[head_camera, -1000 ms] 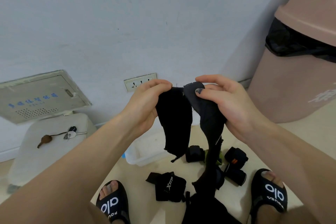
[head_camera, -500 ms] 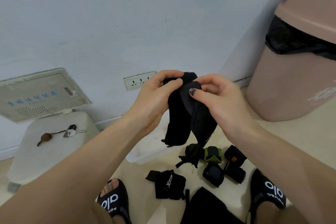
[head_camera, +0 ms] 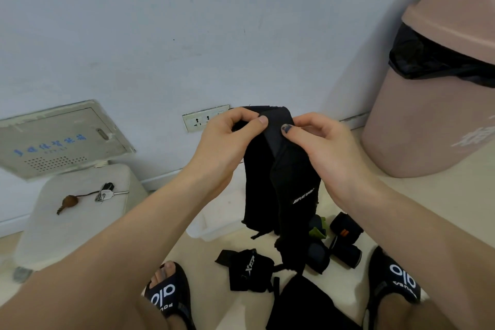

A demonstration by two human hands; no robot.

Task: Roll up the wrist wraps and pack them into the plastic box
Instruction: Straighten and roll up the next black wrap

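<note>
The left hand (head_camera: 227,139) and right hand (head_camera: 318,139) are raised close together, each pinching the top fold of a black wrist wrap (head_camera: 278,182) between thumb and curled fingers; its two ends hang down over the plastic box (head_camera: 214,225). The box sits on the floor, partly hidden behind the wrap. Just right of the box lie several rolled wraps (head_camera: 345,241); in front of it lies a flat unrolled wrap (head_camera: 249,270). Left of the box stands a white stool (head_camera: 72,228) bearing keys (head_camera: 107,193).
</note>
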